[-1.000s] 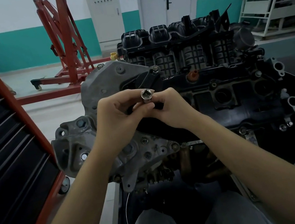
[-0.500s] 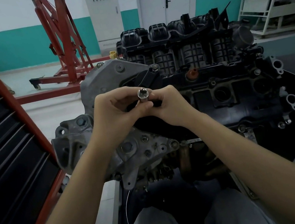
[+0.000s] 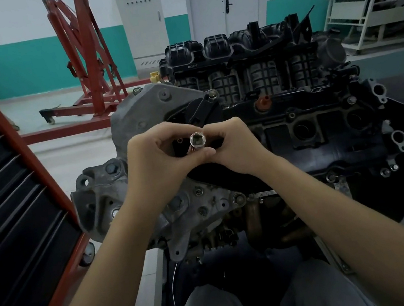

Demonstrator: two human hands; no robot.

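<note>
A small silver socket (image 3: 197,140) with a square drive hole facing me is held between both hands above the engine (image 3: 297,121). My left hand (image 3: 159,160) pinches it from the left with thumb and curled fingers. My right hand (image 3: 237,144) grips it from the right, fingers curled round its lower part. The socket's lower end is hidden behind my fingers. Both hands hover over the grey metal front bracket (image 3: 136,121) of the engine.
A red and black tool cabinet (image 3: 10,211) stands close on the left. A red engine hoist (image 3: 84,65) is behind on the floor. A black intake manifold (image 3: 231,49) tops the engine. A white rack (image 3: 373,17) sits far right. My knees (image 3: 248,305) are below.
The socket has tilted so its square opening faces me more directly. Both hands stayed together over the engine, shifting slightly.
</note>
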